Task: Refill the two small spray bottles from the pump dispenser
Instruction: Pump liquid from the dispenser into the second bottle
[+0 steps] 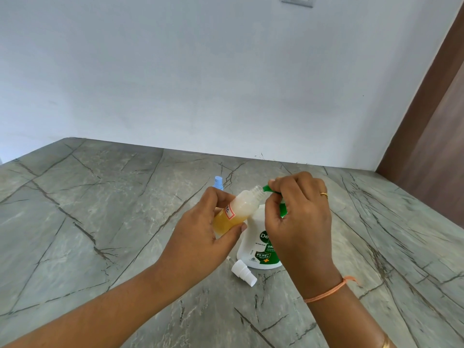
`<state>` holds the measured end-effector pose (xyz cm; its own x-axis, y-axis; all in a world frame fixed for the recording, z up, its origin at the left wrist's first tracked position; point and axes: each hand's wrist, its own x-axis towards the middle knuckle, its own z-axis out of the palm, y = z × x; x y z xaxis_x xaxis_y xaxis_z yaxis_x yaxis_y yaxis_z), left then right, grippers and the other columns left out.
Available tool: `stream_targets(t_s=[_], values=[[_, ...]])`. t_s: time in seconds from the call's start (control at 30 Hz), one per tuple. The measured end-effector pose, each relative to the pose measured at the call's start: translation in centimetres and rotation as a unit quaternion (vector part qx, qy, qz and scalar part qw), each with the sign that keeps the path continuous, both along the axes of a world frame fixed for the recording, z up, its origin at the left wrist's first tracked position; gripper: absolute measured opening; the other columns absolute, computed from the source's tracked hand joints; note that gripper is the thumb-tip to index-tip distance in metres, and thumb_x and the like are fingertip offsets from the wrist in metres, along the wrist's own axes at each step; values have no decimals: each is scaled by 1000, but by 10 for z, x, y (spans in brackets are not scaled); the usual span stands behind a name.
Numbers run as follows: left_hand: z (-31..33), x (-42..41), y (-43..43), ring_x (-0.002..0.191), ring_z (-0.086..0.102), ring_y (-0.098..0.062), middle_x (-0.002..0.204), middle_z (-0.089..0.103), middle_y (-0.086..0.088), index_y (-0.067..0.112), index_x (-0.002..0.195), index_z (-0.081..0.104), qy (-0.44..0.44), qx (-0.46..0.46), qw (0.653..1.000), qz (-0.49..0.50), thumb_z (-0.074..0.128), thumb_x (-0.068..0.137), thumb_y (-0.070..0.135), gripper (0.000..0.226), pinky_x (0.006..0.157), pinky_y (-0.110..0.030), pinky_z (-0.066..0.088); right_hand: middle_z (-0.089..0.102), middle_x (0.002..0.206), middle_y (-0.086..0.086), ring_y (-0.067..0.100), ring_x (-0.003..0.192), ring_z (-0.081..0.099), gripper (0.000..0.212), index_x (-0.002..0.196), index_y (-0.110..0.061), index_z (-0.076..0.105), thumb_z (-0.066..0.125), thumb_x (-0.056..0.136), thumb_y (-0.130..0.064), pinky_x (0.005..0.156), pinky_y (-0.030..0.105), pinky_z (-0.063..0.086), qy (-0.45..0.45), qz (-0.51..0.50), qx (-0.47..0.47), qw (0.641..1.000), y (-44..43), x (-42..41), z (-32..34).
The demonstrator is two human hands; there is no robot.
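Gripped in left hand (200,229): uncapped spray bottle (242,209), tilted, neck at green pump spout (266,188); right hand (298,217) curled over pump head (283,209). Countertop (100,202) wide either side.

Landmark: dispenser (261,244). Its top is crowded. The left hand (208,222) holds a tilted small bottle (241,209) at its upper left, and the right hand (298,214) is wrapped over the green pump (282,209). A white spray cap (243,272) lies just beside its base, front-left. A blue spray bottle (218,182) stands behind-left, half hidden by the left hand. The counter (100,209) far left of it is open. The right is open too, up to the brown panel (431,121). The wall (226,84) closes the back.
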<state>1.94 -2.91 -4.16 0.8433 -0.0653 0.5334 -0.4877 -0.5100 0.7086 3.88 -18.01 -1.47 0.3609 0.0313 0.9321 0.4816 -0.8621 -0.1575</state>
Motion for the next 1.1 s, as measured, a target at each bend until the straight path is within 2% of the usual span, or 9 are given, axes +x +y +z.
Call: stream_targets(t_s=[0.13,0.3,0.53,0.73,0.83,0.97,1.1], values=[[-1,0,0,92,60,1,98,62,20,39,99,43,-1,-1,1000,2,67,78,38,32,78,-31,55,58,78,8,24,73,50,12,81,-5,64,52,76,-3,67,18,28,10,2,1,1000,-1,0,2],[-1,1,1,93,59,1,99,61,20,39,100,43,3,0,1000,3,67,78,38,32,79,-33,55,59,79,9,24,73,52,12,83,-4,65,59,73,0,67,19,30,21,3,3,1000,-4,-1,7],[-1,1,1,94,60,0,100,62,19,40,99,43,6,-10,1000,0,68,78,36,32,81,-32,55,59,77,9,27,72,53,11,81,-3,65,57,74,1,70,19,28,4,4,-6,1000,-1,1,5],[-1,2,1,91,59,5,96,62,20,42,95,43,-1,-5,1000,5,69,78,32,32,77,-27,55,57,76,8,26,71,51,16,79,-4,64,48,78,-6,67,20,30,1,12,1,1000,-1,4,-1],[-1,2,1,92,57,6,96,61,21,42,96,43,0,-2,1000,8,68,79,34,32,78,-25,54,57,77,8,25,72,50,16,80,-4,64,48,77,-6,65,21,31,7,11,2,1000,-1,3,0],[-1,2,1,92,59,3,99,62,20,39,98,44,2,-5,1000,5,68,78,35,32,79,-28,55,58,79,8,23,74,50,15,81,-5,64,49,77,-7,67,20,30,9,8,-1,1000,-2,-2,4],[-1,3,0,94,58,5,101,61,21,41,98,43,2,2,1000,7,67,79,37,31,80,-25,54,58,78,9,25,73,51,15,81,-5,64,50,76,-7,67,20,30,10,10,-6,1000,-3,-2,6]])
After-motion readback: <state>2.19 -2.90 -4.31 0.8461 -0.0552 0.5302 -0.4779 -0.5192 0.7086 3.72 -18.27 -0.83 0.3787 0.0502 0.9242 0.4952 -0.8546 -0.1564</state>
